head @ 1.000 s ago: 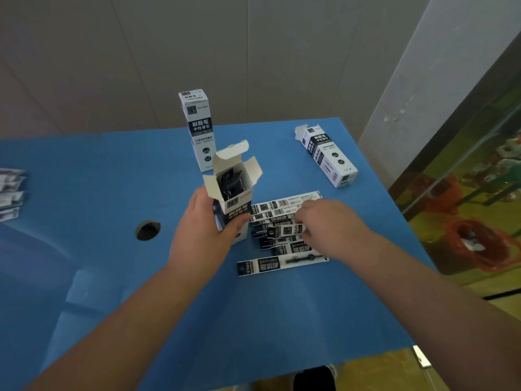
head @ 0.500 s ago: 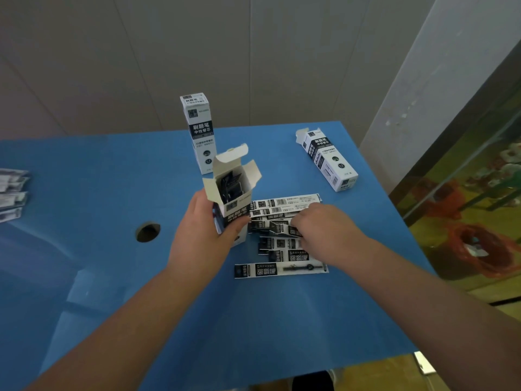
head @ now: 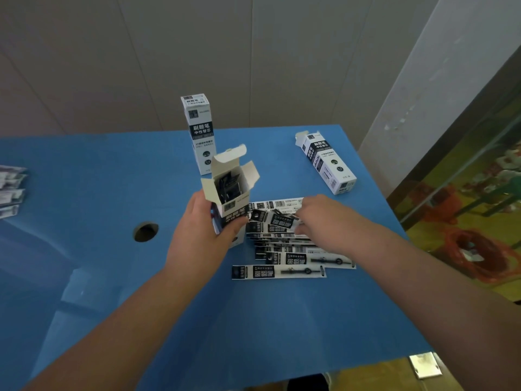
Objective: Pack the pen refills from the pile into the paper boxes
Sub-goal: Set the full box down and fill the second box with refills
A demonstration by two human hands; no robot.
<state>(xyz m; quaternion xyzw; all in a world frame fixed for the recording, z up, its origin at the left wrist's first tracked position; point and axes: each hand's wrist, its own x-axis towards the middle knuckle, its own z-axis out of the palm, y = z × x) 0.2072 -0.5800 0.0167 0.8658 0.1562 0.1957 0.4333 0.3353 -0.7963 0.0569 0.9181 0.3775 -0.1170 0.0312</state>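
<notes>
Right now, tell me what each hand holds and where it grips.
Left hand grips the open box around its lower body. Right hand pinches a refill packet at its middle, atop the pile.

Matt paper boxes (head: 229, 193); glossy plastic refill sleeves (head: 279, 271); smooth blue table (head: 98, 179).

the left hand (head: 197, 235) grips the open box (head: 229, 198) upright on the blue bench (head: 98, 193); the right hand (head: 324, 218) pinches a refill (head: 279, 220) from the pile (head: 284, 246).
</notes>
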